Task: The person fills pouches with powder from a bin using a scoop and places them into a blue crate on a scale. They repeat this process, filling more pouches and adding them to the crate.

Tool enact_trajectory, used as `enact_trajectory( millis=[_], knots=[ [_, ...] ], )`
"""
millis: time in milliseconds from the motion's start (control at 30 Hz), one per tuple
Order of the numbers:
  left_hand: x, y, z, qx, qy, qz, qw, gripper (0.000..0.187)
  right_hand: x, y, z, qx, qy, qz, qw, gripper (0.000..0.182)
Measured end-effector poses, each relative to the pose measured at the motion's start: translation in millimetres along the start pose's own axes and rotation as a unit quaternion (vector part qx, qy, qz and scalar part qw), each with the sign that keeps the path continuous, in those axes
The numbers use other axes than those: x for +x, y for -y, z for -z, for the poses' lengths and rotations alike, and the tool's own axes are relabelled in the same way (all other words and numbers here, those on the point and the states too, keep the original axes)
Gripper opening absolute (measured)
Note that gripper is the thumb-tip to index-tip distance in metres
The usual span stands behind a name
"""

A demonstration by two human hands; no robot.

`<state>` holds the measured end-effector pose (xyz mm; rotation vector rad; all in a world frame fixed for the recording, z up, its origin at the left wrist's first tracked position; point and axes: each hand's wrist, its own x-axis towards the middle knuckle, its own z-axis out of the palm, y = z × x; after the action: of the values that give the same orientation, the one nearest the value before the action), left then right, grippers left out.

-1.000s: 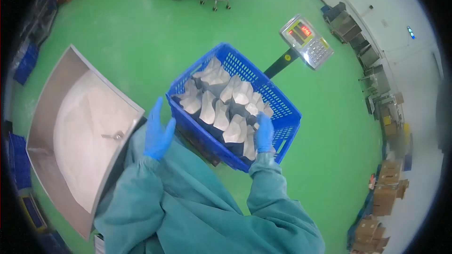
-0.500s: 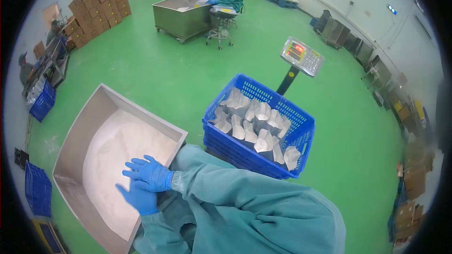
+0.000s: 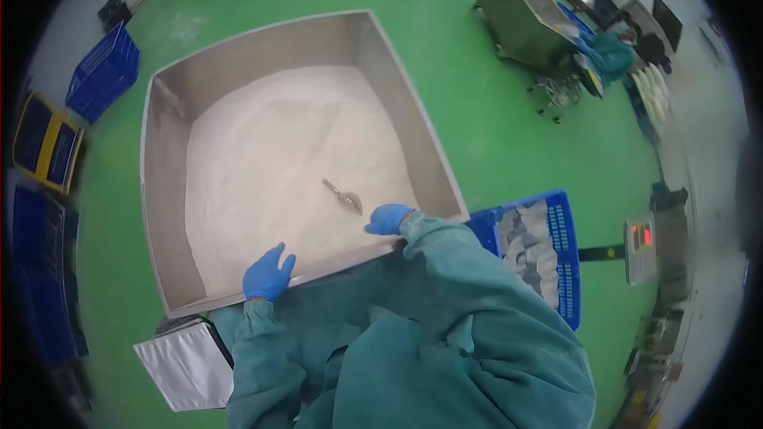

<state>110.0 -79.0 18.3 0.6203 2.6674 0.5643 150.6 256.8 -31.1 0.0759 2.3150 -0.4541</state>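
A large metal bin in front of me holds a bed of white powder. On the powder lies a small metal scoop, its handle pointing up and left. My right hand, in a blue glove, hovers over the bin's near right side, just right of the scoop and apart from it. Its fingers point left, loosely bent, with nothing seen in them. Gloved in blue too, my left hand is at the near rim further left, thumb and fingers apart, holding nothing.
A blue crate with silver pouches stands at my right beside a scale display. Flat silver bags lie at lower left. Blue crates line the left. Far right, a co-worker sits at another bin.
My view has swung left and down over the bin. My hands, touching each other before, have parted, the right one now by the scoop and the left at the rim.
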Motion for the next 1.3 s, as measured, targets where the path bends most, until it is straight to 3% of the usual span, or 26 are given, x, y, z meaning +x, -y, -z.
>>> enact_trajectory(
  millis=[67,100,133,200,233,300,367,433,533,567,633,667,733,767,833,867,900,933,967,1000,1067,1100,1167,1233,1300],
  knots=[
    [0.4,-8.5,1.9,-0.014,0.034,0.046,0.998,0.048,38.3,-52.0,-12.3,-0.039,-0.076,0.007,0.996,0.054],
    [5.7,-12.0,4.3,-0.025,0.061,0.079,0.995,0.046,44.7,-59.2,3.6,-0.050,-0.067,-0.040,0.996,0.059],
    [4.5,-11.6,0.0,-0.038,0.016,0.092,0.995,0.043,48.8,-61.8,17.2,-0.062,-0.057,-0.085,0.993,0.066],
    [5.8,-15.0,1.4,-0.034,0.008,0.096,0.995,0.042,70.8,-79.5,19.1,-0.109,-0.192,-0.093,0.971,0.071],
    [4.7,-16.6,0.8,-0.029,0.001,0.088,0.996,0.041,80.6,-85.9,20.5,-0.116,-0.183,-0.077,0.973,0.071],
    [6.2,-15.6,-2.6,-0.010,-0.010,0.081,0.997,0.038,99.8,-90.3,23.0,-0.036,-0.320,-0.051,0.945,0.073],
    [6.6,-17.8,-2.1,0.012,-0.022,0.066,0.997,0.035,108.1,-90.3,9.5,-0.096,-0.202,-0.073,0.972,0.075],
    [7.0,-21.0,2.0,-0.022,-0.049,0.070,0.996,0.033,126.5,-98.0,-31.0,-0.039,0.015,-0.093,0.995,0.080],
    [5.5,-16.7,-2.6,-0.024,-0.053,0.091,0.994,0.035,134.3,-96.5,-91.6,-0.017,0.174,-0.043,0.984,0.091],
    [5.6,-16.4,-2.6,-0.020,-0.067,0.092,0.993,0.035,115.2,-68.8,-74.0,-0.027,0.219,-0.010,0.975,0.080],
    [5.3,-17.6,-2.3,-0.036,-0.067,0.100,0.992,0.033,99.2,-40.5,-59.5,0.014,0.211,0.098,0.973,0.055],
    [4.7,-16.9,-4.6,-0.032,-0.080,0.098,0.991,0.031,103.0,-37.0,-66.5,0.010,0.201,0.102,0.974,0.055],
    [4.3,-14.7,-7.7,-0.042,-0.091,0.094,0.991,0.031,112.9,-28.4,-73.3,-0.085,0.087,0.317,0.940,0.032],
    [4.0,-14.1,-7.7,-0.055,-0.090,0.093,0.990,0.030,113.9,-20.4,-66.7,-0.088,0.078,0.319,0.941,0.032],
    [3.2,-15.4,-7.7,-0.047,-0.096,0.094,0.990,0.028,114.4,-6.9,-51.4,0.024,-0.096,0.345,0.934,0.025],
    [3.6,-16.6,-6.1,-0.041,-0.095,0.099,0.990,0.027,113.3,1.1,-41.2,0.022,-0.107,0.344,0.933,0.025],
    [4.1,-18.0,-3.7,-0.037,-0.101,0.090,0.990,0.027,112.4,8.5,-30.2,0.312,-0.064,0.275,0.907,0.021],
    [4.7,-19.6,-0.8,-0.023,-0.071,0.110,0.991,0.028,110.4,15.4,-17.8,0.575,-0.014,0.187,0.796,0.018],
    [5.4,-20.9,1.5,-0.009,-0.041,0.128,0.991,0.030,108.3,20.6,-5.1,0.787,0.039,0.089,0.610,0.016],
    [5.2,-21.8,2.9,-0.004,-0.047,0.116,0.992,0.030,98.1,26.3,11.5,0.788,0.028,0.097,0.607,0.016],
    [5.0,-22.0,4.0,0.017,-0.026,0.116,0.993,0.036,65.3,36.2,48.3,0.896,0.055,0.117,0.424,0.019],
    [8.0,-21.7,3.3,0.026,-0.025,0.096,0.995,0.036,56.8,34.7,58.6,0.901,0.038,0.126,0.414,0.019],
    [5.5,-19.8,-0.4,0.055,-0.041,0.099,0.993,0.039,31.5,28.1,60.6,0.912,-0.031,0.267,0.309,0.022],
    [-2.1,-16.6,-0.3,0.059,-0.036,0.062,0.996,0.040,-10.7,20.8,66.7,0.901,-0.085,0.346,0.246,0.023],
    [6.3,-5.5,-5.7,0.023,-0.026,0.069,0.997,0.042,-54.1,1.0,61.0,0.750,-0.319,0.432,0.387,0.019]
  ],
)
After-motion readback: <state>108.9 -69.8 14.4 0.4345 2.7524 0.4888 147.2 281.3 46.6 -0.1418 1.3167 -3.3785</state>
